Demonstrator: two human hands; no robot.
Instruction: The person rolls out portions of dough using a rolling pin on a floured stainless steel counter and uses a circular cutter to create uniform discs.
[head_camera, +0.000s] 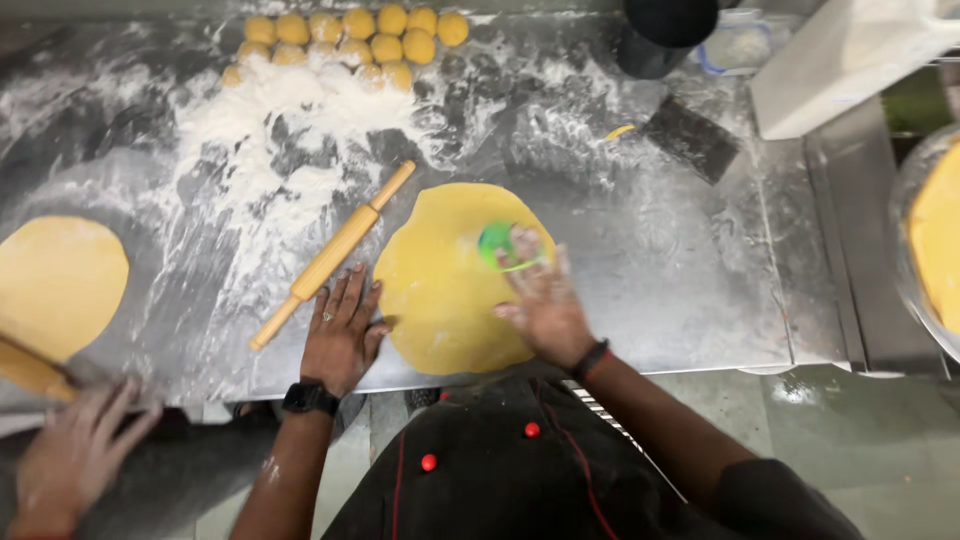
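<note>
The right hand (540, 300) presses down on a round green cutter (497, 243) that sits on the upper right part of a rolled-out sheet of yellow dough (440, 290). Its fingers (528, 262) curl over the cutter and grip it, though the hand is blurred and the exact hold is hard to make out. The dough sheet lies flat on the steel counter (680, 280), near its front edge and just in front of the person.

The left hand (340, 335) rests palm down on the counter, its fingers (350, 295) spread open and holding nothing, with the thumb side touching the left rim of the dough sheet. A black watch (309, 398) sits on that wrist and a dark band (591, 358) on the right wrist.

A wooden rolling pin (333, 255) lies slanted just left of the dough, close to the left fingertips. Behind it loose flour (270, 130) is scattered thickly over the counter, and a cluster of small yellow dough balls (350, 40) sits at the far edge. A dark flat scraper (690, 138) lies to the right of the flour, well apart from the hands, with a dark round container (660, 30) beyond it.

At the far left a second round dough sheet (55, 285) lies on the counter, with another person's hand (75, 450) near it beside the end of another rolling pin (30, 368)
</note>
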